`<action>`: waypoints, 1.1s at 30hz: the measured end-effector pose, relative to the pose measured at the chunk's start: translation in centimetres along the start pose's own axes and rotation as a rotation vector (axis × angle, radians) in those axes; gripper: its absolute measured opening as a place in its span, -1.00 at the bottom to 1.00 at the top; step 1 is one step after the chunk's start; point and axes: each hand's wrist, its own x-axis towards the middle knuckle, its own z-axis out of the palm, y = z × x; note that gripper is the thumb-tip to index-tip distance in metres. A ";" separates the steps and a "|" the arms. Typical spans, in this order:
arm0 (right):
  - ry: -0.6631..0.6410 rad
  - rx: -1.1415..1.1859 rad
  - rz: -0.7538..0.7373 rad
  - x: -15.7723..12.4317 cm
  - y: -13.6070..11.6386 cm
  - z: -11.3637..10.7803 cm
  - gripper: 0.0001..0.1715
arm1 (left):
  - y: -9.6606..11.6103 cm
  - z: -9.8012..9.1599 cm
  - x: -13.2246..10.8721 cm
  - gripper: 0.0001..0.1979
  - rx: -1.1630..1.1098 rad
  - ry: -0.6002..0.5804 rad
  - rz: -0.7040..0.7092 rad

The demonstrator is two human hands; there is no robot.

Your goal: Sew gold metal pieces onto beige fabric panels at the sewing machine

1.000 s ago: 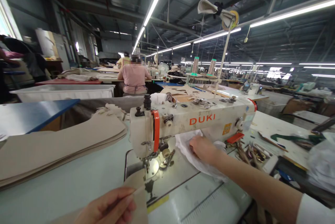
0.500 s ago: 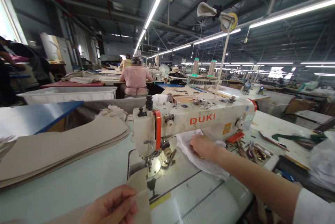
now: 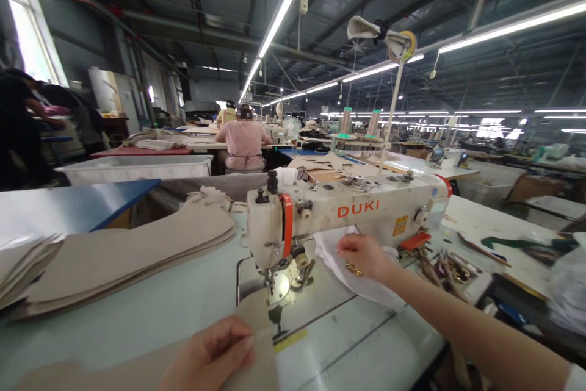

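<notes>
We see our left hand [image 3: 208, 357] low in view, thumb and fingers pinched shut on a beige piece [image 3: 259, 318]. The piece runs ahead of the fingertips to the needle [image 3: 273, 278] of the machine [image 3: 366, 208]. Our right hand [image 3: 364, 255] lies under the machine's arm, fingers curled on a white cloth [image 3: 370, 290]; whether they grip it we cannot tell. A stack [image 3: 128, 251] lies well left of the fingers.

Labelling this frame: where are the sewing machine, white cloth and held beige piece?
sewing machine [image 3: 357, 208]: head view, lettered arm.
white cloth [image 3: 332, 260]: head view, left edge.
held beige piece [image 3: 259, 318]: head view, end near needle.
</notes>
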 end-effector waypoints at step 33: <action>-0.219 0.743 0.106 -6.4 -6.4 12.9 -0.78 | 1.0 1.5 -1.4 -0.82 0.177 0.285 -0.037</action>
